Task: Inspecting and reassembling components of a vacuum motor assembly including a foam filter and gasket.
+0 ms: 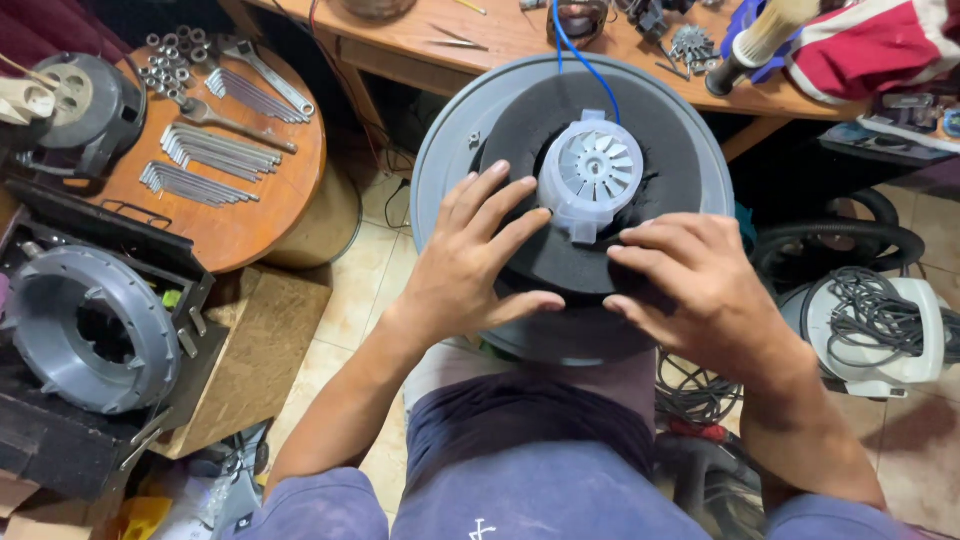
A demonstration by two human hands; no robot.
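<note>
**Both hands flat on the foam ring, motor between them**

Fingers [497, 205] of the left hand [470, 262] are spread wide and pressed flat on the black foam ring [520, 140], their tips reaching to the edge of the pale motor [592, 175]. They grip nothing; the palm and thumb bear down on the ring's near edge. The right hand [700, 285] mirrors this from the other side: fingers extended and slightly splayed, lying on the foam just beside the motor's base, closed on nothing. With a hand on either side, the pressure looks even, which would keep the foam seated around the motor rather than tilting it.

That motor stands upright in the middle of the ring, its vaned fan face turned up toward the camera. A blue wire [580, 55] runs from its far side up toward the bench [420, 45]. Foam and motor sit in a round grey lid [440, 160], which rests across the person's lap, close enough to work on with both arms bent.

Left of the person, a round wooden table [255, 225] carries rows of hex keys [215, 150], a wrench [268, 72] and a cluster of sockets [170, 60], laid out in order and within reach. A grey housing [95, 325] sits on a dark case lower left. To the right, a white unit [870, 330] wrapped in coiled cord lies on the tiled floor, beside a black hose [840, 240].
</note>
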